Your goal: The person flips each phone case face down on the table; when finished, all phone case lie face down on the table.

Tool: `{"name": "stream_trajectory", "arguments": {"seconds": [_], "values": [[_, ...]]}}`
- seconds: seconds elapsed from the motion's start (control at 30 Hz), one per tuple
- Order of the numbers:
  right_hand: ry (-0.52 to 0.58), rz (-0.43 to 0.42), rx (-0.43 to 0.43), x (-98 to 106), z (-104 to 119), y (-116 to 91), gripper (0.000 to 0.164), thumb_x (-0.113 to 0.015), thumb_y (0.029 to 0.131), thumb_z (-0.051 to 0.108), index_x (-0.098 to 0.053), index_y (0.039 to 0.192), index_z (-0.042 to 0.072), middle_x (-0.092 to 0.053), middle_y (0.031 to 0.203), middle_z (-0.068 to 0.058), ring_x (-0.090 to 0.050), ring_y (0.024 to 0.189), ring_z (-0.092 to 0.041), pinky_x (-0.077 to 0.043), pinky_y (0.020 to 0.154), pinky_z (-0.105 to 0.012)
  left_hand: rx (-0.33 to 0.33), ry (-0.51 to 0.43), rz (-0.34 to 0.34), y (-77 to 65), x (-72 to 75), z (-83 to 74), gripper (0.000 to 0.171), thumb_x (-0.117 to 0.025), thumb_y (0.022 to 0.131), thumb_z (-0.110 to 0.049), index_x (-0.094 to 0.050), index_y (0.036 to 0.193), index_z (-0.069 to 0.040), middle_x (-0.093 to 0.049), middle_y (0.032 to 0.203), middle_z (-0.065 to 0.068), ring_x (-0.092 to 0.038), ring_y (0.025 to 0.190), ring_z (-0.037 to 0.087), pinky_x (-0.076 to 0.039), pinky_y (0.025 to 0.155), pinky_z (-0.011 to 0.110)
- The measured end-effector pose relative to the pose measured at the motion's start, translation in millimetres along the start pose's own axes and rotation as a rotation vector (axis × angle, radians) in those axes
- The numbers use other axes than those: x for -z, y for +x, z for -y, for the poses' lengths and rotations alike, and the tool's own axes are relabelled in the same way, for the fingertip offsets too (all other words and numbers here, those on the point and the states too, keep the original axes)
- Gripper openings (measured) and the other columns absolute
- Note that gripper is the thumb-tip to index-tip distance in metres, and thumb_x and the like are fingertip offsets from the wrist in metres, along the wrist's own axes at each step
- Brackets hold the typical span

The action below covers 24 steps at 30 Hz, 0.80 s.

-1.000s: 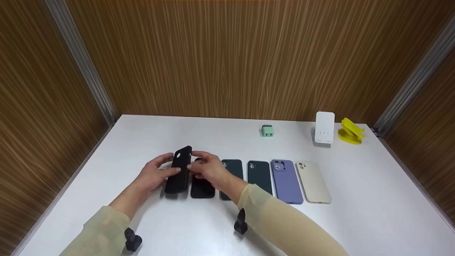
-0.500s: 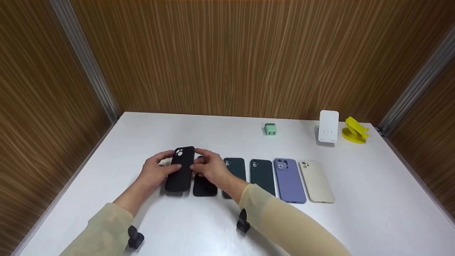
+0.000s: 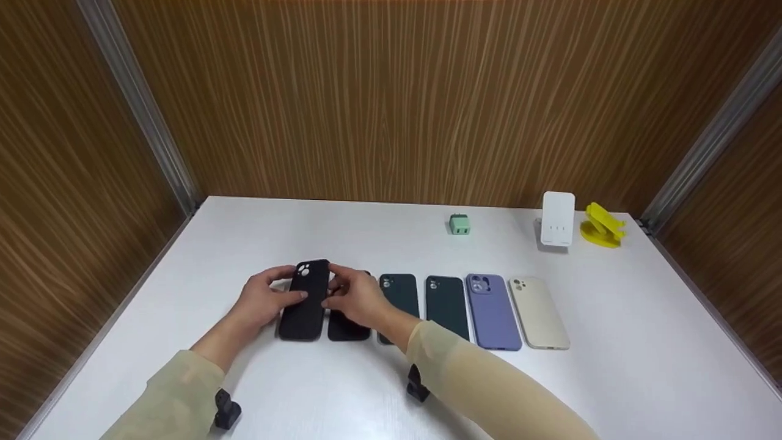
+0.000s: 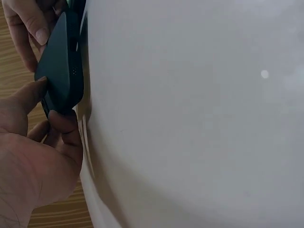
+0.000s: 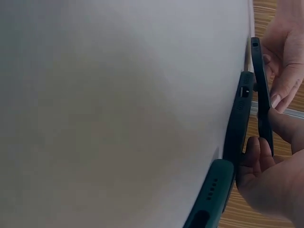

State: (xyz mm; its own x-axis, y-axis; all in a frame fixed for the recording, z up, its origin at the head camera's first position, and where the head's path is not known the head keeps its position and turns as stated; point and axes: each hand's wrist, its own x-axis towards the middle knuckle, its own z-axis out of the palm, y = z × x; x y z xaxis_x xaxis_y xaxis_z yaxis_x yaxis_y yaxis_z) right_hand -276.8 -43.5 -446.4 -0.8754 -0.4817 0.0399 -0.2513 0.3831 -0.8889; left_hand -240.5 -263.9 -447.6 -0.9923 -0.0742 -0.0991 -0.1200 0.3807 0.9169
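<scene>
A black phone case [image 3: 308, 299] with camera cutouts at its top lies at the left end of a row, seen from its back. My left hand [image 3: 259, 299] holds its left side, thumb across the back and fingers along the edge. On the opposite edge, my right hand [image 3: 357, 299] grips the upper right part between thumb and fingers. In the right wrist view the held case [image 5: 262, 90] shows edge-on, between both hands. A second black phone case [image 3: 348, 329] lies just right of it, partly covered by my right hand.
Rightward in the row lie two dark green phone cases [image 3: 400, 299] [image 3: 446, 302], a purple one [image 3: 496, 318] and a beige one [image 3: 540, 315]. Behind them stand a green charger plug [image 3: 459, 224], a white phone stand [image 3: 557, 219] and a yellow stand [image 3: 602, 226]. Wood-grain panels enclose the table [image 3: 293, 391].
The held case has gone from steeply tilted to nearly flat and sits lower, in line with the row. Both hands have come down with it, keeping their hold.
</scene>
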Motion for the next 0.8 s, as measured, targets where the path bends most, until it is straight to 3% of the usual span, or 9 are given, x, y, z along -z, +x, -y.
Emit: {"name": "stream_trajectory", "arguments": {"seconds": [0.23, 0.43, 0.8], "values": [[-0.070, 0.014, 0.003, -3.7, -0.2, 2.3, 0.077, -0.085, 0.089, 0.001, -0.050, 0.157, 0.003, -0.071, 0.112, -0.007, -0.062, 0.091, -0.011, -0.056, 0.087, -0.028, 0.004, 0.040, -0.012, 0.8, 0.3, 3.2, 0.068, -0.081, 0.093, -0.015, -0.053, 0.154, -0.003, -0.054, 0.154, 0.019, -0.059, 0.099, 0.023, -0.050, 0.082, 0.030], [-0.136, 0.027, -0.008, -3.6, 0.0, 2.7, 0.076, -0.086, 0.089, 0.005, -0.051, 0.157, 0.006, -0.072, 0.115, -0.004, -0.065, 0.099, -0.013, -0.056, 0.092, -0.029, 0.014, 0.075, -0.026, -0.4, -0.6, 3.3, 0.069, -0.081, 0.093, -0.017, -0.053, 0.155, -0.006, -0.054, 0.153, 0.017, -0.053, 0.098, 0.023, -0.046, 0.080, 0.033], [-0.205, 0.032, -0.011, -4.9, -0.2, 3.2, 0.073, -0.086, 0.091, 0.011, -0.053, 0.156, 0.007, -0.072, 0.118, -0.002, -0.067, 0.104, -0.014, -0.056, 0.096, -0.031, 0.032, 0.089, -0.033, -4.2, -2.5, 2.7, 0.070, -0.078, 0.095, -0.017, -0.049, 0.157, -0.004, -0.049, 0.158, 0.020, -0.053, 0.116, 0.030, -0.045, 0.095, 0.038]]}}
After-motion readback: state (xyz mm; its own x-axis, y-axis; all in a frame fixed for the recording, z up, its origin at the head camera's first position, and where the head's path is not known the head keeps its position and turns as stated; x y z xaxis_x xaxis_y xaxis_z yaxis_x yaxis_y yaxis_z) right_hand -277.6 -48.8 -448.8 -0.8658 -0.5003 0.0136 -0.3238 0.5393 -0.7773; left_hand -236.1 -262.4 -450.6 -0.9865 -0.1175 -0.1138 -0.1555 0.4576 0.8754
